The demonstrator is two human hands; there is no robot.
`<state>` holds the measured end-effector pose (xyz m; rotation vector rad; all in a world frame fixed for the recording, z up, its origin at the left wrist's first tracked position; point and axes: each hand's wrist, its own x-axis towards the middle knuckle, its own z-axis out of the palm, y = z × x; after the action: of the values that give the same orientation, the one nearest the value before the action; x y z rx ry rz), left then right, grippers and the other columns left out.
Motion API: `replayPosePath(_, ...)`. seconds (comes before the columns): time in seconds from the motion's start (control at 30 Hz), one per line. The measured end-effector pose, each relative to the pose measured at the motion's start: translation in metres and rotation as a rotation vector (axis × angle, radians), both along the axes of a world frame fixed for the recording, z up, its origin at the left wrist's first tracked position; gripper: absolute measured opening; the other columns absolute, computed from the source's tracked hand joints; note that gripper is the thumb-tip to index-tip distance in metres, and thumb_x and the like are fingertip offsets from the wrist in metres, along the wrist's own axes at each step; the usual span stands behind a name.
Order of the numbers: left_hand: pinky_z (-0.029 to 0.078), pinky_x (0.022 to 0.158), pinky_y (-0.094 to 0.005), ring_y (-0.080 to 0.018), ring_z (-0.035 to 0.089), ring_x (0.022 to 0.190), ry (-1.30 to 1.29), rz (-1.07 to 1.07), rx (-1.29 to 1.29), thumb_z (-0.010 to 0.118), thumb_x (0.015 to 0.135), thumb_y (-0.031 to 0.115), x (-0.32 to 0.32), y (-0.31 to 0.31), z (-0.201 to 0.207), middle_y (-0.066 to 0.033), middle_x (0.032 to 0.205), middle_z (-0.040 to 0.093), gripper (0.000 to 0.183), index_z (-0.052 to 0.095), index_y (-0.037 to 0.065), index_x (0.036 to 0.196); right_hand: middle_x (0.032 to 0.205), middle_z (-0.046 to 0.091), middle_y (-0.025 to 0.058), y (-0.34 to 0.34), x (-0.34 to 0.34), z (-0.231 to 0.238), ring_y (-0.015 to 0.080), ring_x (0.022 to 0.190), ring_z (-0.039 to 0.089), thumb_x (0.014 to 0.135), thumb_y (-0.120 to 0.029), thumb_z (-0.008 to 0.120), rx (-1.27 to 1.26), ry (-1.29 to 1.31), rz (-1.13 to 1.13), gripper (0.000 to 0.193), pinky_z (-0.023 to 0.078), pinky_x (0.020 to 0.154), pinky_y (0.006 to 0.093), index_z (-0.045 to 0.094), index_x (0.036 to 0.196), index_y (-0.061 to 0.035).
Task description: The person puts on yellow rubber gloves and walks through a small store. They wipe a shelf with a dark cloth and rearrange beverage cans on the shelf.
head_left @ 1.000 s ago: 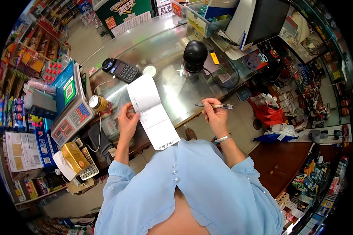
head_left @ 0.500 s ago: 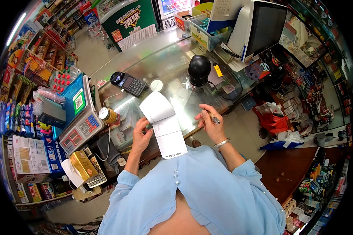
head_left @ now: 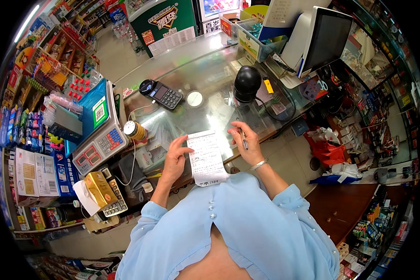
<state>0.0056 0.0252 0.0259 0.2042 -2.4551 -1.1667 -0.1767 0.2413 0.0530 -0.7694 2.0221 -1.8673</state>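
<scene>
one left hand [head_left: 174, 161], loosely spread, touches notepad [head_left: 207, 158]; right hand [head_left: 251, 148] grips pen [head_left: 245, 141]. notepad overhangs front of desk [head_left: 191, 77], so unsupported end may tip if pressed.

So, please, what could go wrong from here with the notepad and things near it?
The notepad seems to reach past the near edge of the counter, with the left hand at its left side, so it might slip down. Also, a white cable runs close to the round container; if something pulls it, the container could perhaps tip.
</scene>
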Motion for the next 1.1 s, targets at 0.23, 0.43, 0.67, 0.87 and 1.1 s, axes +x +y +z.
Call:
replayPosePath(0.23,0.045,0.097,-0.0401,-0.0328,0.054,0.118,-0.081,0.268,0.057,0.064,0.081,0.001,-0.017,0.006,0.019,-0.013,0.131,0.061,0.034,0.064,0.002,0.116,0.091,0.069,0.0091,-0.028,-0.009,-0.009,0.026,0.08,0.067,0.086,-0.011,0.072,0.193,0.408,0.051,0.03,0.054,0.069,0.0353,0.063,0.114,-0.0066)
replayPosePath(0.43,0.044,0.099,-0.0419,-0.0339,0.054,0.113,-0.067,0.17,-0.286,0.07,0.075,0.004,-0.035,0.004,0.015,-0.013,0.123,0.063,0.041,0.064,0.002,0.115,0.085,0.058,0.0103,-0.064,0.002,-0.018,0.0323,0.088,0.056,0.077,-0.006,0.063,0.392,0.9,0.138,0.02,0.048,0.075,0.0413,0.061,0.096,-0.0102)
replayPosePath(0.67,0.051,0.08,-0.0291,-0.0163,0.063,0.089,-0.173,0.179,0.466,0.068,0.086,0.004,-0.035,-0.008,-0.001,-0.0053,0.1,0.068,0.025,0.066,0.0,0.11,0.086,0.059,0.0045,-0.051,0.014,0.01,0.0208,0.078,0.059,0.082,-0.008,0.072,0.171,0.241,0.214,0.033,0.05,0.073,0.0325,0.061,0.113,-0.0105)
replayPosePath(0.87,0.046,0.06,-0.0216,-0.0057,0.059,0.071,-0.073,0.068,0.843,0.066,0.091,0.003,-0.047,0.002,0.028,-0.0001,0.084,0.067,0.008,0.067,0.002,0.099,0.087,0.058,-0.0003,-0.039,0.02,0.014,0.0061,0.079,0.054,0.087,-0.012,0.074,-0.209,-0.126,0.045,0.033,0.047,0.07,0.0236,0.059,0.117,-0.0059)
replayPosePath(1.1,0.047,0.056,-0.0222,-0.0072,0.059,0.066,0.075,0.023,1.034,0.065,0.093,0.005,-0.066,0.009,0.05,-0.0017,0.083,0.067,0.009,0.065,0.001,0.101,0.089,0.062,-0.0015,0.016,0.047,0.008,0.0047,0.081,0.055,0.091,-0.011,0.071,-0.069,-0.154,-0.056,0.023,0.047,0.072,0.0227,0.062,0.111,-0.0026)
